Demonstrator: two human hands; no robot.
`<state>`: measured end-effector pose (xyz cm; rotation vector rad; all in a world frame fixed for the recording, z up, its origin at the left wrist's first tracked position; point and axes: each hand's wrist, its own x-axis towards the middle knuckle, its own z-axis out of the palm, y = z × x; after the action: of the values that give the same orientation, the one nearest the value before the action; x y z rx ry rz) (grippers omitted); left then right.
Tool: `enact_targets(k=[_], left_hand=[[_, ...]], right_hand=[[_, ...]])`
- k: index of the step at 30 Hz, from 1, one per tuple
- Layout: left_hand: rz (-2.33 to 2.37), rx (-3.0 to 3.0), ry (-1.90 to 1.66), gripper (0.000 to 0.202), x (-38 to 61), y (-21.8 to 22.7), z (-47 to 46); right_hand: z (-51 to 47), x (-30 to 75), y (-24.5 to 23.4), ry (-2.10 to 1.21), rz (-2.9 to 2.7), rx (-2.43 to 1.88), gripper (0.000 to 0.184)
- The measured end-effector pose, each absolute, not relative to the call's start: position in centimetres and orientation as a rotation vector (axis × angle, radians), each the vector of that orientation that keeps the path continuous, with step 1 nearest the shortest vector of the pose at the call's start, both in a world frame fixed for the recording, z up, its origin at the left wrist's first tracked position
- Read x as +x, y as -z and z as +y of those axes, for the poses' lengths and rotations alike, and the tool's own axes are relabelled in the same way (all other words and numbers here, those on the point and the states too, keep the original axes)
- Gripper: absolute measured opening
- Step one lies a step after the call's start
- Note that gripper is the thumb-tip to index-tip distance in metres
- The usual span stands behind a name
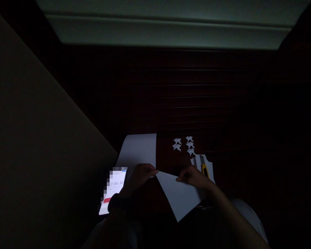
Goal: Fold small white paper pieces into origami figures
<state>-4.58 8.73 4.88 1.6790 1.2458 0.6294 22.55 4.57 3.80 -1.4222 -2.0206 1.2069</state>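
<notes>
While your left hand [143,173] pinches the paper [181,197] by a corner, your right hand [194,176] grips its edge, the cutter [205,171] just right of that hand

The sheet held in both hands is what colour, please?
The sheet is white, dimly lit, in the head view.

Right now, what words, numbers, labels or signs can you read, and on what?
"00:32": on the lit screen; what stands left of it is pixelated.
Smaller marks on that screen: too blurred to read.
Held white sheet, yellow cutter: no readable text.
</notes>
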Motion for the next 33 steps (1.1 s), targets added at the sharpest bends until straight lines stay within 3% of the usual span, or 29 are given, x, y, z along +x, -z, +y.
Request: enact_targets(k=[10,22,33], left_hand=[[1.182,1.596,-0.726,0.02,-4.8,-6.0,7.9],[1.102,1.599,-0.499,0.019,-5.8,-7.8,8.1],[1.234,1.44,-0.774,0.03,-5.7,-6.9,8.5]], right_hand=[[3.4,22.3,-4.7,-1.309,-1.985,-1.399,0.03],[4.0,23.0,-4.2,-1.356,-1.993,-1.38,0.032],[4.5,23.0,-3.7,-1.287,-1.675,-1.462,0.036]])
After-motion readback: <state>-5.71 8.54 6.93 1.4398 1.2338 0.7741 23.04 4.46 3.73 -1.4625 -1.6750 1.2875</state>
